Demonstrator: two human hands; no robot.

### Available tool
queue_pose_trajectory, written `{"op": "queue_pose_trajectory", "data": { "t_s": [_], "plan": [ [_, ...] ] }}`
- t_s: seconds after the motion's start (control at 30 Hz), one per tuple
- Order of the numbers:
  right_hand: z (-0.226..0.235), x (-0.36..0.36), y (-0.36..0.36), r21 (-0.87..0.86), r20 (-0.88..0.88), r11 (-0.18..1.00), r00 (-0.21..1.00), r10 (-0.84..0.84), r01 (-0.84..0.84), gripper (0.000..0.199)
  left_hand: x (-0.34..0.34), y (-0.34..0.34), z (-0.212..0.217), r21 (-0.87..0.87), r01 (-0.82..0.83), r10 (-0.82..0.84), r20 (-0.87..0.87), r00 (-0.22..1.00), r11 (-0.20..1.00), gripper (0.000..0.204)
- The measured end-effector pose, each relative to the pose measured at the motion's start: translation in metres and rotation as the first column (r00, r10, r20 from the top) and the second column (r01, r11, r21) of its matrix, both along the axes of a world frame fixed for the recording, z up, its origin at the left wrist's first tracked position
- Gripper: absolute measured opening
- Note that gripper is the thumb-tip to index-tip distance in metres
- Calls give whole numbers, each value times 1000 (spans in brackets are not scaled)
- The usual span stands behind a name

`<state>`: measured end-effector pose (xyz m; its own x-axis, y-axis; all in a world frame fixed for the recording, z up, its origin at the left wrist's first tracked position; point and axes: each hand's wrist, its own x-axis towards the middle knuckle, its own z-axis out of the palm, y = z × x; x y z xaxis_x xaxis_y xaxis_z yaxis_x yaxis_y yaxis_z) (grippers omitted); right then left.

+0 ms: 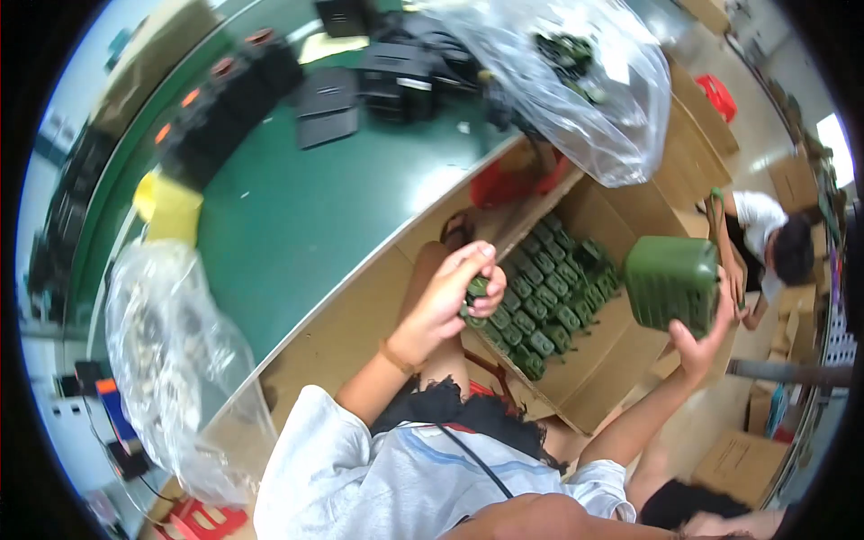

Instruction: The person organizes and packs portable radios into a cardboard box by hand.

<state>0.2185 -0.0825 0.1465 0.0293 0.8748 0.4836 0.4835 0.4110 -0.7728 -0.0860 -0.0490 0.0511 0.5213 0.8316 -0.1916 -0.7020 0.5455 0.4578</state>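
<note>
My left hand (pixel 457 292) is closed, with small dark green pieces (pixel 477 288) showing between the fingers; most of what it grips is hidden. On the right, a green box-shaped case (pixel 670 281) with rounded corners and ribbed sides is held up in my right hand (pixel 702 337), fingers along its side and thumb below. A green strap loop (pixel 716 211) rises beside its upper right corner. Between and below my hands stands an open cardboard carton (pixel 621 360). Rows of several green cases (pixel 544 297) fill its left part, close together.
The green table (pixel 315 243) carries black devices (pixel 396 81) and a row of black units with orange tops (pixel 229 108). Clear plastic bags (pixel 175 360) hang at its left end; another bag (pixel 576 90) with dark green pieces lies above the carton. Another person (pixel 765 229) works at right.
</note>
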Motion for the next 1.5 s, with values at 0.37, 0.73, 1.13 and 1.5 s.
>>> {"op": "queue_pose_trajectory", "data": {
  "t_s": [0.37, 0.73, 1.13, 1.5],
  "plan": [
    [65, -249, 94, -60, 364, 848, 780, 510, -526, 54, -44, -68, 17, -173, -200, 226, 145, 963, 964, 22],
    [35, -239, 50, 100, 296, 861, 841, 453, -499, 51, -54, -50, 31, -109, -278, 296, 243, 924, 955, 24],
    [26, -227, 13, 117, 376, 856, 821, 431, -503, 24, -41, -49, 22, 53, -462, 465, -60, 883, 885, 26],
    [52, -312, 93, 223, 76, 803, 831, 551, -553, 13, -45, -64, -8, -141, -399, 398, -40, 917, 906, 26]
  ]
}}
